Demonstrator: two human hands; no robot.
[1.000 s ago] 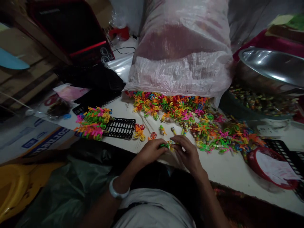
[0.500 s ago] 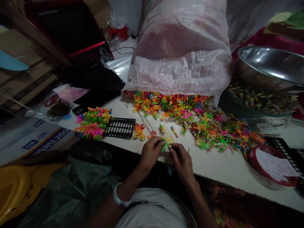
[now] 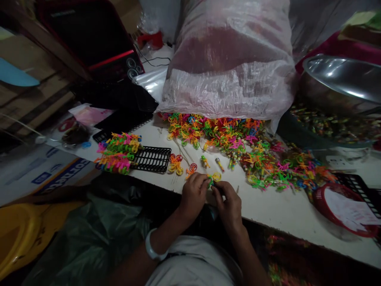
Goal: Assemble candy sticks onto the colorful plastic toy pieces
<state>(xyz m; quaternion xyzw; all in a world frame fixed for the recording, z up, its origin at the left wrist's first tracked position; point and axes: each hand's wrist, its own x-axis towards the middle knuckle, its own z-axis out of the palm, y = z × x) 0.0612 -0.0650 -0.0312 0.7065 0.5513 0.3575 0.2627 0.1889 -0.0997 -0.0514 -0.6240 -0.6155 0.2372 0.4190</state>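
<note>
Small green piece (image 3: 210, 183) sits in narrow fingertip pinches of left hand (image 3: 194, 195) and right hand (image 3: 228, 201). Light, even pressure suits it.

A small green piece (image 3: 210, 182) of moulded-looking plastic sits pinched between my left hand (image 3: 193, 193) and right hand (image 3: 229, 201); the multicoloured heap (image 3: 262, 161) beyond looks like plastic too. A crinkled plastic sack (image 3: 229, 89) gives off a dull sheen, a metal bowl (image 3: 345, 75) a smooth, polished gleam. My tabletop (image 3: 281, 210) is matt, the rack (image 3: 153, 159) black plastic, the basket (image 3: 320, 195) red plastic, my shirt (image 3: 193, 260) matt cloth.
</note>
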